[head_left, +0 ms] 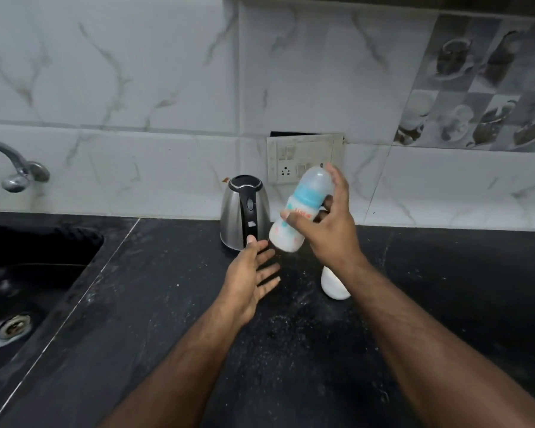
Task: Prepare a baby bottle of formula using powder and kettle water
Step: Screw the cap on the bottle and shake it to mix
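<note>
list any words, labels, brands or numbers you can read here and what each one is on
Baby bottle, held tilted in the right hand: orange print on its side, too blurred to read.
Kettle: a small pale mark on its black handle strip, too small to read.
Switch and socket plate on the wall: no legible text.
Nothing else in view carries writing that can be read.

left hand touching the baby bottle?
Apart. Head view: left hand lies open below the baby bottle, dark counter showing between them; only the right hand grips it.
</note>
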`<state>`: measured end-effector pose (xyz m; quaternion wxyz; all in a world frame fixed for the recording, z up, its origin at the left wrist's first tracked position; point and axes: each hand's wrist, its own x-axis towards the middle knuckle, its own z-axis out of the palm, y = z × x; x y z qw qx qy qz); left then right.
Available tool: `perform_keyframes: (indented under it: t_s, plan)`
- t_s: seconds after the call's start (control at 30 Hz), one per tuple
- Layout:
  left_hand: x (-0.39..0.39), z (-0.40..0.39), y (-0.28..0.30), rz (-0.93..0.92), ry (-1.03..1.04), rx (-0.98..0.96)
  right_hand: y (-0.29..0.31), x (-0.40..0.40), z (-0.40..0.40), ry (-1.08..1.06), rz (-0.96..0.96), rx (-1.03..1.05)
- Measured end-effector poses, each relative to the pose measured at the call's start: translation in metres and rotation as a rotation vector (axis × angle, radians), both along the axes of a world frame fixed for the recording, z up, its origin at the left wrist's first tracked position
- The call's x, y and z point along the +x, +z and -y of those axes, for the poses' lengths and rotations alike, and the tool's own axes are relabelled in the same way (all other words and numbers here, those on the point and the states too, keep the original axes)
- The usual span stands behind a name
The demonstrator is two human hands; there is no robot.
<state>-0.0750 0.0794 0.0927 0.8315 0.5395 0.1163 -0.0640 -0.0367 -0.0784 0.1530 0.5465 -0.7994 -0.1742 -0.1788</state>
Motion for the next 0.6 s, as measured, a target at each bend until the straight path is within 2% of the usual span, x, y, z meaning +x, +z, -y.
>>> perform_keyframes:
  t_s: [0.1, 0.23, 0.33, 0.43, 0.6]
  plan:
    - [-0.002, 0.003, -0.002, 0.0, -0.028, -0.041, -0.008, -0.006, -0.003, 0.114, -0.071, -0.188]
    - [-0.001, 0.005, -0.004, -0.038, -0.054, -0.246, -0.016, -0.007, -0.009, 0.063, -0.069, -0.051]
    - [-0.002, 0.005, -0.002, -0.002, -0.119, -0.344, -0.019, -0.011, -0.015, 0.122, -0.095, -0.146]
    - [-0.002, 0.007, -0.002, -0.009, -0.12, -0.338, -0.021, -0.014, -0.016, 0.219, -0.171, -0.157]
    - [0.0, 0.007, -0.011, -0.045, -0.173, -0.31, -0.023, -0.008, -0.009, 0.358, -0.367, -0.023]
